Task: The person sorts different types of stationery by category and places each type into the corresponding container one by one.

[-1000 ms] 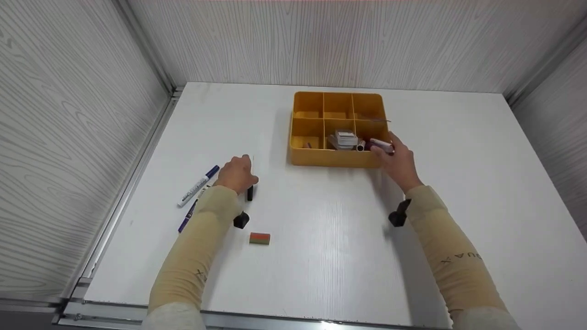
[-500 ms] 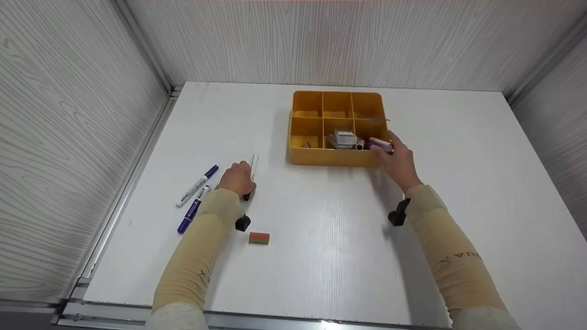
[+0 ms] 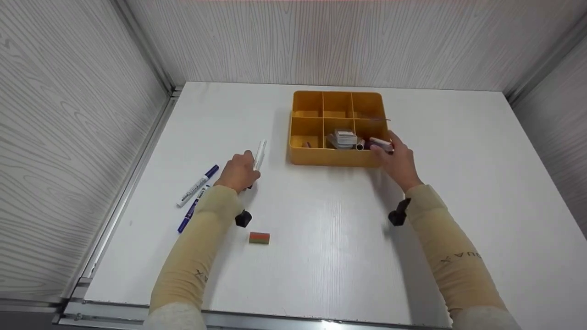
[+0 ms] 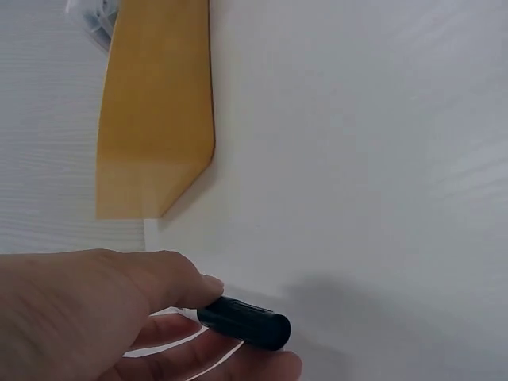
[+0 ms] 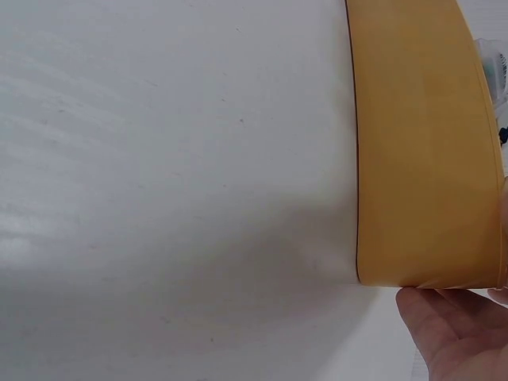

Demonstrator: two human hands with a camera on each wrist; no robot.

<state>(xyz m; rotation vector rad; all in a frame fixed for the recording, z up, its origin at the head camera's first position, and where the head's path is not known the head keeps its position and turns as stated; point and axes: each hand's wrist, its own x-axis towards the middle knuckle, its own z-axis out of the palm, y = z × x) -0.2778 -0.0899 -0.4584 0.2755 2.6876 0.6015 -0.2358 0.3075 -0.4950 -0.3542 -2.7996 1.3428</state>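
My left hand [image 3: 238, 172] pinches a white marker with a black cap [image 4: 244, 323] between thumb and fingers, left of the yellow compartment box. In the head view, the marker's white barrel [image 3: 260, 153] points away, toward the back; the hand hides part of it. At the box's front right corner, my right hand [image 3: 398, 161] grips the wall, with fingers against the outer side in the right wrist view. The yellow box [image 3: 332, 158] has several compartments. Clear plastic cases [image 3: 345, 139] sit in the front middle one, and a pale marker [image 3: 381, 145] lies in the front right one.
Left of my left hand lie a white marker with a blue cap [image 3: 198, 186] and a blue-and-white marker [image 3: 188, 217], partly behind the sleeve. A small red-and-green block [image 3: 259, 238] lies nearer the front edge. Panels stand behind and at both sides.
My left hand first drew slightly toward the front, then moved forward and a little right with the marker. The right hand and the box have stayed put.
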